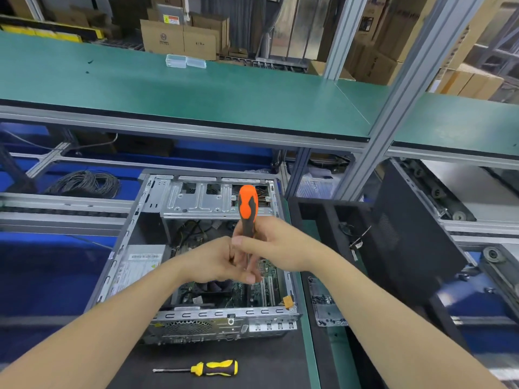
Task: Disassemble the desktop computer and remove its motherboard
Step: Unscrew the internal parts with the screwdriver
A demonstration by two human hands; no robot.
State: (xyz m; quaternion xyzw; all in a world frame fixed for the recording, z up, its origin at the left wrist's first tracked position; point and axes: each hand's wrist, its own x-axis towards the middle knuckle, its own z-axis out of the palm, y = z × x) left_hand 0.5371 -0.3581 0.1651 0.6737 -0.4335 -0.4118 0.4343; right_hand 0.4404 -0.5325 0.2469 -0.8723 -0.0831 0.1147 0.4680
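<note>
An open desktop computer case (157, 315) lies on its side on the dark mat in front of me. Its green motherboard (261, 293) shows inside, with a silver power supply (137, 265) at the left and a drive cage (196, 200) at the far end. My right hand (278, 248) grips an orange-and-black screwdriver (247, 203) upright above the board. My left hand (216, 259) pinches at the screwdriver's shaft near the tip, just below the right hand. The tip itself is hidden by my fingers.
A yellow-and-black screwdriver (207, 368) lies on the mat in front of the case. A removed black side panel (407, 242) leans at the right, beside a small metal plate with screws (325, 304). A green shelf (196, 88) with clear plastic boxes (182, 61) runs overhead.
</note>
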